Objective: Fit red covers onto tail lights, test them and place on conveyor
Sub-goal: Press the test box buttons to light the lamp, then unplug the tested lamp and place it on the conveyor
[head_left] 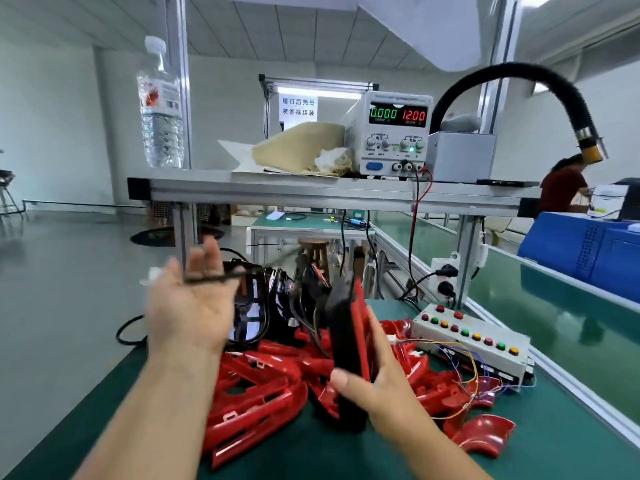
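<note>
My right hand (377, 379) grips a black tail light with a red cover (348, 341) fitted on it, held upright on edge above the bench. My left hand (188, 299) is raised palm-up and blurred, with a thin black wire (214, 277) running across its fingers. A heap of loose red covers (263, 386) lies on the green mat below both hands. Black tail light housings (256, 306) stand behind the heap. A grey test box (474, 344) with coloured buttons sits to the right. The green conveyor (540, 306) runs along the right side.
An aluminium shelf (311, 192) crosses overhead, carrying a power supply (394, 133) reading 12.00, a water bottle (161, 105), brown paper and a grey box. A black flexible hose (512, 84) arches at right. Blue bins (588, 251) and a person (564, 185) are beyond the conveyor.
</note>
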The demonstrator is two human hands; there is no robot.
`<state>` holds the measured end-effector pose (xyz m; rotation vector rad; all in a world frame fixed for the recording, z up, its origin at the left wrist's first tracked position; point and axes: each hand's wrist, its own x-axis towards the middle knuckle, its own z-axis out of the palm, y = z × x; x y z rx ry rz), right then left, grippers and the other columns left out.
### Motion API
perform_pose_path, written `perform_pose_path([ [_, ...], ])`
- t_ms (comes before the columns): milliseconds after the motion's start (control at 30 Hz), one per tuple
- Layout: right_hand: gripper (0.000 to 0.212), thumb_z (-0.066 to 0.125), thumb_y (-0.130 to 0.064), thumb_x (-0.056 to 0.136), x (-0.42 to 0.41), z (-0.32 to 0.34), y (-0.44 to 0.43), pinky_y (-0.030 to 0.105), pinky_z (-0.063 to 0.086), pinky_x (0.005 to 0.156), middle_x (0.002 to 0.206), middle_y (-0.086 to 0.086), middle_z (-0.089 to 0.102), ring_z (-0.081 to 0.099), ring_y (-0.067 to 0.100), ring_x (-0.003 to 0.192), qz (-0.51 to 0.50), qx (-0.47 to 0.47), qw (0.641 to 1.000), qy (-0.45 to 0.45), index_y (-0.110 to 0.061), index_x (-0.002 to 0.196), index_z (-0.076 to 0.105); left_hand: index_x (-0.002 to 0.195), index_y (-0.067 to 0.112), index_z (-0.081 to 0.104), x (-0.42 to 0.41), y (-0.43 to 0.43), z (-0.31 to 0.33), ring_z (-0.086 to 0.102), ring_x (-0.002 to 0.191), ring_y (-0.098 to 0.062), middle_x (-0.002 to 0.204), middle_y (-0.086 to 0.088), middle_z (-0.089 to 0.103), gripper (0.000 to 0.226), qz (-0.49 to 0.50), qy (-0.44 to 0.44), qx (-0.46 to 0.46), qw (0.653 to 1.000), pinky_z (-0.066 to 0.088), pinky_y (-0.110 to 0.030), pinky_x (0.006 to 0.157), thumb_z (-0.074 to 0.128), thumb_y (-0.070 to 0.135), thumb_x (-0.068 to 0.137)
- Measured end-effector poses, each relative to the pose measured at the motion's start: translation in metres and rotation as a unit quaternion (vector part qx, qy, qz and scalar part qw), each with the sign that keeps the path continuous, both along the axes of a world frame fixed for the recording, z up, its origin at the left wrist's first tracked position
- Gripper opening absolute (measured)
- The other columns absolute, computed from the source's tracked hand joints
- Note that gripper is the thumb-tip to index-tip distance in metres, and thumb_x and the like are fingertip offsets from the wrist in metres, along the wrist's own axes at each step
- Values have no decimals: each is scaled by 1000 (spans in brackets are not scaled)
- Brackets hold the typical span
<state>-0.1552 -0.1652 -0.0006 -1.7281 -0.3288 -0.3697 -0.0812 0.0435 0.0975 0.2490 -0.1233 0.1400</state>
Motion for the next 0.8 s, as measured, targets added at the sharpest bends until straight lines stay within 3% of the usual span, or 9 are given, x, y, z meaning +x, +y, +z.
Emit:
perform_pose_path([
  [67,96,79,-53,56,5,10,13,25,53,88,119,-18,65,63,4,111,0,84,996,-18,-47,141,35,98,18,53,-11,-21,-40,74,90,-16,82,0,69,17,-48,15,53,997,38,-58,107,37,21,104],
  [167,89,78,-55,58,7,19,36,38,51,98,123,0,65,62,18,115,-29,141,989,-21,-37,137,44,107,21,58,-29,-53,-82,72,101,-25,113,-11,71,20,-116,-10,151,982,58,-44,83,51,16,89],
  [233,116,69,-81,45,8,22,47,45,41,108,134,5,51,51,22,126,-122,45,991,10,-32,145,36,121,23,63,-38,-63,-95,69,108,-30,126,-14,66,37,-165,-41,199,965,59,-42,81,55,25,84],
  [300,141,40,-103,35,7,21,53,45,28,115,143,1,29,29,19,135,-183,-73,978,63,-32,154,11,136,18,56,-46,-64,-98,60,122,-35,135,-18,60,56,-208,-84,240,944,50,-49,99,62,43,86],
  [400,123,20,-103,49,3,23,59,45,15,118,143,-23,4,5,3,134,-179,-143,972,45,-40,151,-11,138,12,53,-47,-62,-101,55,126,-40,136,-20,58,96,-188,-102,276,937,39,-61,107,79,66,63],
  [467,97,22,-93,63,6,26,57,33,17,118,142,-31,4,6,-4,136,-151,-133,979,19,-51,147,1,129,14,61,-46,-60,-93,60,119,-40,129,-20,63,86,-124,-76,281,949,47,-59,98,87,56,59],
  [567,51,32,-74,79,9,34,42,11,20,106,137,-44,12,11,-35,120,-130,-57,990,-12,-68,127,17,123,18,66,-34,-49,-81,65,112,-41,123,-21,66,56,-92,-62,238,965,56,-53,82,73,45,75],
  [700,46,47,-41,97,21,23,-3,31,21,117,148,-24,20,20,-8,135,-273,8,962,-26,-53,136,25,103,26,77,-23,-29,-65,72,98,-34,114,-12,73,35,-74,-34,171,982,59,-49,66,60,48,82],
  [800,52,44,-53,92,24,9,-11,32,14,117,157,-18,10,10,-1,141,-280,-13,960,14,-57,138,22,99,33,79,-25,-29,-59,73,94,-29,111,-6,74,33,-69,-33,158,984,59,-47,63,56,53,85],
])
